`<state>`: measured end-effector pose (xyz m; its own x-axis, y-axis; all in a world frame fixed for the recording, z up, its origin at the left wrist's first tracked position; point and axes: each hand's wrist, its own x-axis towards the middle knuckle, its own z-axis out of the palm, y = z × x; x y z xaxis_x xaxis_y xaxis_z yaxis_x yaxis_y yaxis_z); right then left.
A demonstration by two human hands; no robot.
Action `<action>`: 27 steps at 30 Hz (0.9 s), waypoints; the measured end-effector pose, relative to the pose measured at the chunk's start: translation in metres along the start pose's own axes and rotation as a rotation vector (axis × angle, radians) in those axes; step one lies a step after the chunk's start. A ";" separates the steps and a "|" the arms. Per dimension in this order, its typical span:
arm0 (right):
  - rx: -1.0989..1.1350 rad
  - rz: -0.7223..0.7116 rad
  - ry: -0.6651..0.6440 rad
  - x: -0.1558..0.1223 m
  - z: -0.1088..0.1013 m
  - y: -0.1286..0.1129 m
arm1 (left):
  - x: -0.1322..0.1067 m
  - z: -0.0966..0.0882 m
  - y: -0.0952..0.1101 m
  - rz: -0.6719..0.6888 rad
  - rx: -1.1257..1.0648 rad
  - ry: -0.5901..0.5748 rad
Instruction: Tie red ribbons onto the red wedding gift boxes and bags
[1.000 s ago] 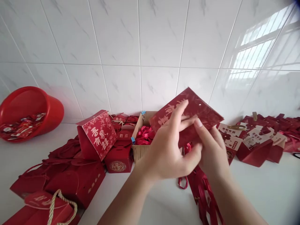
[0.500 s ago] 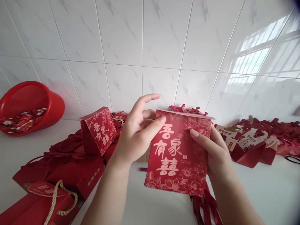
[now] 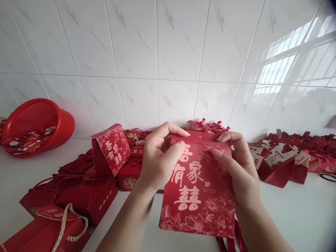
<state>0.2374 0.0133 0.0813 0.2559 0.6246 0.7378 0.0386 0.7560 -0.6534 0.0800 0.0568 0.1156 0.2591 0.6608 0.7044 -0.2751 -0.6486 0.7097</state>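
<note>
Between my two hands is a red paper gift box (image 3: 201, 196), held up with its printed front toward me: pale Chinese characters and flowers. A plain red flap with a small hole lies folded along its top edge. My left hand (image 3: 162, 154) pinches the upper left corner, thumb on the front and index finger on the flap. My right hand (image 3: 240, 168) grips the upper right side, thumb across the front and index finger on the flap's right end. The back of the box is hidden. Dark red ribbons (image 3: 237, 238) lie on the table below it.
At left a tilted red bucket (image 3: 64, 120) holds small red packets. A similar folded box (image 3: 111, 150) stands on piled red boxes (image 3: 89, 196), one with a gold rope handle (image 3: 63, 224). Ribbon-tied boxes (image 3: 207, 126) sit behind; more boxes (image 3: 280, 168) stand at right, by the tiled wall (image 3: 178, 45).
The top flap now lies folded toward me over the box front. My left index finger has come down onto it, my right index finger has curled over it, and the box sits slightly lower.
</note>
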 end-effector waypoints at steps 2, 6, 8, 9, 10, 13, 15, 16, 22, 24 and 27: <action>0.010 0.011 0.001 0.000 0.000 0.001 | 0.001 0.001 0.003 -0.031 0.045 0.021; 0.036 0.021 -0.001 -0.001 0.001 0.005 | 0.003 0.001 0.006 -0.130 0.043 -0.005; 0.007 -0.019 0.009 -0.002 0.002 0.008 | 0.003 -0.001 0.006 -0.174 -0.014 -0.023; -0.013 -0.044 0.011 -0.003 0.002 0.009 | 0.003 -0.002 0.006 -0.186 -0.045 -0.020; -0.033 -0.069 0.013 -0.003 0.002 0.010 | 0.002 -0.002 0.006 -0.195 -0.071 -0.012; -0.064 -0.153 0.015 -0.005 0.002 0.010 | 0.001 -0.002 0.007 -0.254 -0.098 -0.024; -0.081 -0.219 0.020 -0.006 0.002 0.009 | 0.001 -0.002 0.009 -0.307 -0.123 -0.082; -0.090 -0.249 0.025 -0.006 0.002 0.009 | 0.000 -0.001 0.010 -0.318 -0.146 -0.108; -0.125 -0.296 0.037 -0.007 0.003 0.009 | -0.002 0.000 0.014 -0.196 -0.088 -0.141; -0.113 -0.278 0.024 -0.007 0.002 0.010 | -0.002 0.000 0.013 -0.133 -0.032 -0.115; -0.078 -0.238 -0.010 -0.007 0.000 0.007 | -0.002 0.001 0.011 -0.044 0.053 -0.072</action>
<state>0.2355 0.0141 0.0719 0.2213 0.4332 0.8737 0.1710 0.8648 -0.4721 0.0775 0.0479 0.1220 0.3363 0.6618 0.6700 -0.2131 -0.6395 0.7386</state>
